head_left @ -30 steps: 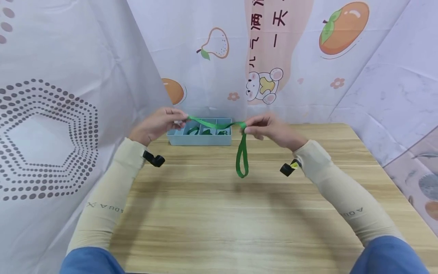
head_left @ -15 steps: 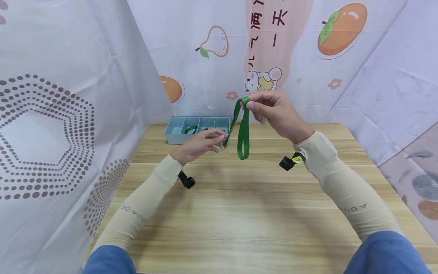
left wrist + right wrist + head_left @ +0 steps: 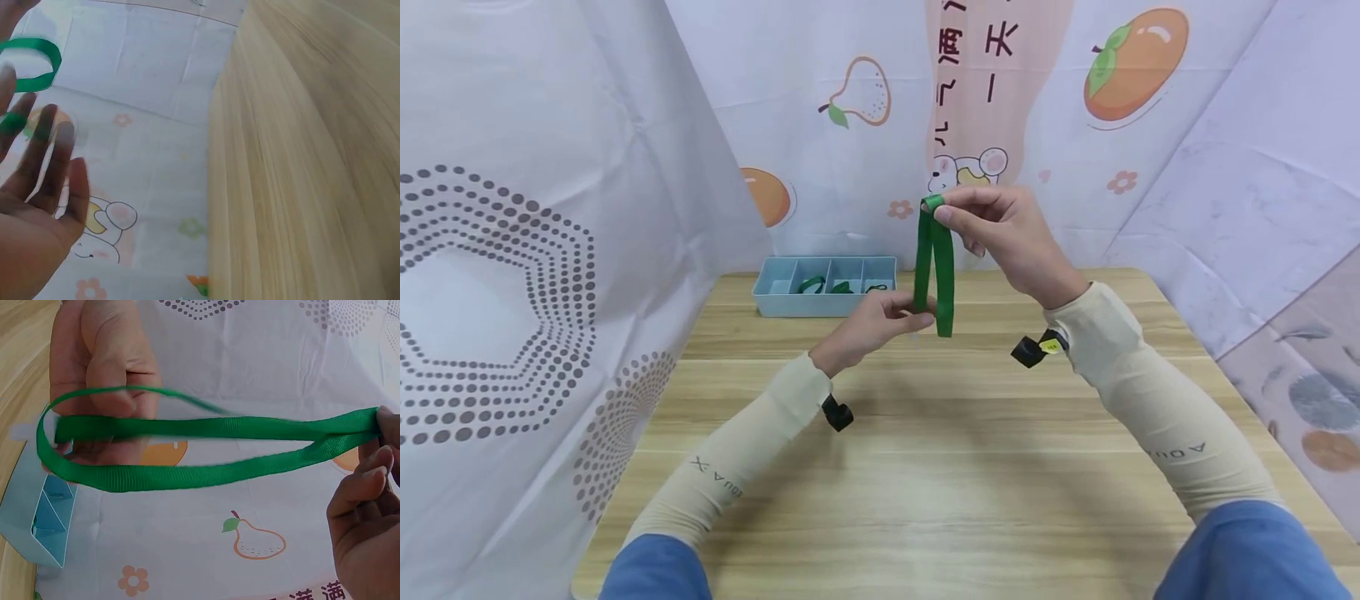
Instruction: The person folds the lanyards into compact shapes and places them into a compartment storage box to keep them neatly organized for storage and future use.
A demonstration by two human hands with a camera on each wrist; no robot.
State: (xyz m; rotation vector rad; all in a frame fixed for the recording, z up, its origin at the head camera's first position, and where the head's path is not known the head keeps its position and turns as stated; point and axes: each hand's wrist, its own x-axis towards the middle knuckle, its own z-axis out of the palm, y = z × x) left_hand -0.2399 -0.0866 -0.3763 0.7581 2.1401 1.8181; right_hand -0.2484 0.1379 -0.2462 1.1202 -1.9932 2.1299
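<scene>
A green ribbon [image 3: 944,283] hangs in loops from my raised right hand [image 3: 1011,233], which pinches its top between thumb and fingers. My left hand [image 3: 872,327] is lower and to the left, its extended fingers around the lower end of one strand. In the left wrist view, the left hand's fingers [image 3: 53,150] are straight and spread, with the ribbon [image 3: 47,59] passing across them. The right wrist view shows the ribbon [image 3: 187,478] stretching from the right fingertips to in front of the left palm [image 3: 115,356], with a blurred whitish piece [image 3: 25,431] at its far end.
A pale blue divided tray [image 3: 801,305] stands at the back of the wooden table [image 3: 880,483]. Some of its compartments hold green pieces [image 3: 811,285]. Behind and at the sides hang printed cloths [image 3: 850,167]. A small black device [image 3: 837,412] sits at each wrist.
My left hand has come from the far left toward the right hand and dropped lower. My right hand has risen, and the ribbon stretched between the hands now hangs down in strands.
</scene>
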